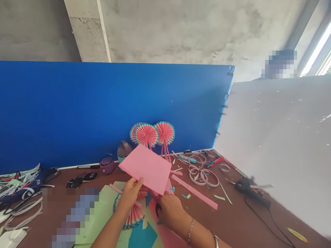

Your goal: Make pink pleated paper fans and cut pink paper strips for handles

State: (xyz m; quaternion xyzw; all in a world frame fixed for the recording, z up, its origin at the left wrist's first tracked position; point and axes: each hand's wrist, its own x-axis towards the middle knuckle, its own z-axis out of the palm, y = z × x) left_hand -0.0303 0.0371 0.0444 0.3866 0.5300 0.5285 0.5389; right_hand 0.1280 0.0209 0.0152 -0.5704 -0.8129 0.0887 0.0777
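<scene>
A pink paper sheet [146,168] is held up over the table. My left hand [129,196] pinches its near left edge, fingers closed on it. My right hand [169,210] is closed at the sheet's near right corner, with a dark object, perhaps scissor handles, at its fingers. Under my hands lie a pleated pink and teal paper fan [133,217], green paper [103,213] and teal paper [142,237].
Finished round paper fans [152,134] lean on the blue partition [103,110]. Tape rings [203,174], a pink paper strip [195,193], a black glue gun [249,189] with its cord, a purple pot [107,164], sunglasses [80,179] and paper scraps [20,182] lie on the brown table.
</scene>
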